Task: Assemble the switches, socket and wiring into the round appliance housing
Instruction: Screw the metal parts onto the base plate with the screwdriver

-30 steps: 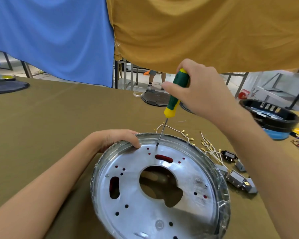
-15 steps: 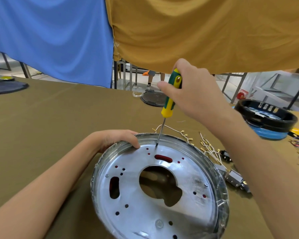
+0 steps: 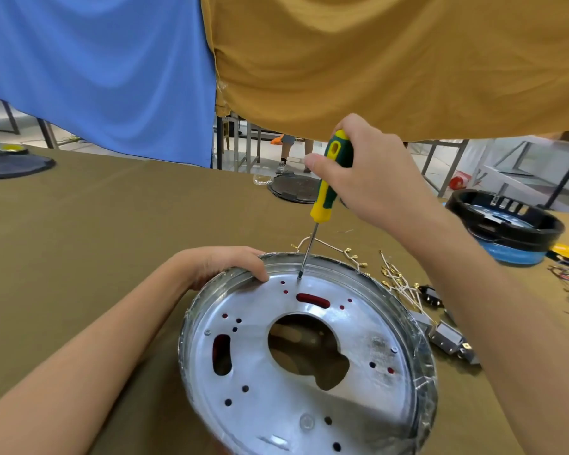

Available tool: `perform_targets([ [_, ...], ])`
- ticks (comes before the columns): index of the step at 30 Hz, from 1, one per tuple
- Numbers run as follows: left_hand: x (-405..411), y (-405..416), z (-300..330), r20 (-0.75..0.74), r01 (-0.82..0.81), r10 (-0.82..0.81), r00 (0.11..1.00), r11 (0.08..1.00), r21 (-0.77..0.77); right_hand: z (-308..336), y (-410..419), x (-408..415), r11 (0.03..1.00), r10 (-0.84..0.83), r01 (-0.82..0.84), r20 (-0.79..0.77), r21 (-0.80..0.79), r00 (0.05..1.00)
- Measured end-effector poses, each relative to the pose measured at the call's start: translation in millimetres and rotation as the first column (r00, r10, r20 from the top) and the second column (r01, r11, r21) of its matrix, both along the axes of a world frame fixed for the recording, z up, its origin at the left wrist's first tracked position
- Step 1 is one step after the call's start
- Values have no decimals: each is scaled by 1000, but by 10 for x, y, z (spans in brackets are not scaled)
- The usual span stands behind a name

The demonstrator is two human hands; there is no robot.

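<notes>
Housing (image 3: 309, 372) sits lower centre of frame on the table (image 3: 96, 241), flat metal plate up; my left hand (image 3: 220, 264) curls over its far-left rim, thumb on the plate, to stop it spinning under torque; right hand (image 3: 372, 178), upper centre, is wrapped round the driver (image 3: 329, 178) handle, thumb across the front; shaft near upright, tilted slightly, tip down on a point near the plate's far edge, so I judge I'm working a screw there, though the screw itself is too small to make out; wires (image 3: 398, 284) with brass terminals, a black socket (image 3: 432, 297) and grey switches (image 3: 447, 336) lie centre right, just beside the rim, within reach and not yet fitted.
</notes>
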State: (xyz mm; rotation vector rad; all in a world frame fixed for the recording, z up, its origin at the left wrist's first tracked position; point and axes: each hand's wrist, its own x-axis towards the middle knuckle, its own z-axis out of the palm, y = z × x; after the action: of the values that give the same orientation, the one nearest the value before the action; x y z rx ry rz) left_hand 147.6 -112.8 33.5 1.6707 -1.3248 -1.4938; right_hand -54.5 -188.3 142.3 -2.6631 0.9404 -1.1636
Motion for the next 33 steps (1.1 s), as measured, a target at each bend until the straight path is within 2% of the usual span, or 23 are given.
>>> perform_targets([
  [3,9,2,-11,-17,-10,10,1000,1000,-9,-80,9,-19,1000,21,-21,98,-4,995],
  [9,0,0,-2,21,-8,9,1000,1000,-16,-131,0,-43,977,191,-209,294,33,937],
  [12,-2,2,-8,8,8,-8,1000,1000,-16,-187,20,16,969,238,-248,308,-7,921],
  [17,21,-22,-28,10,32,-32,999,999,-28,-55,-32,116,916,363,-392,248,81,898],
  [20,57,-50,-57,30,46,-45,999,999,-29,-62,-140,-51,927,307,-364,377,91,874],
  [22,83,-64,-57,52,60,-59,997,998,-24,-163,-257,-281,939,169,-295,508,177,845],
  [23,88,-67,-39,101,70,-66,993,997,-33,-235,-312,-422,926,74,-273,581,262,810],
  [25,78,-49,41,321,103,-68,944,990,-92,-425,-403,-727,836,-114,-292,666,466,737],
  [27,49,-2,158,560,131,-17,828,978,-163,-659,-420,-1013,709,-229,-332,648,622,726],
  [29,-36,110,318,714,158,72,697,955,-250,-896,-376,-1249,623,-278,-350,617,699,736],
  [31,-212,329,481,776,234,110,622,919,-318,-1100,-293,-1415,618,-295,-293,561,730,774],
  [33,-470,636,597,769,339,9,639,894,-293,-1259,-219,-1501,696,-276,-170,478,698,834],
])
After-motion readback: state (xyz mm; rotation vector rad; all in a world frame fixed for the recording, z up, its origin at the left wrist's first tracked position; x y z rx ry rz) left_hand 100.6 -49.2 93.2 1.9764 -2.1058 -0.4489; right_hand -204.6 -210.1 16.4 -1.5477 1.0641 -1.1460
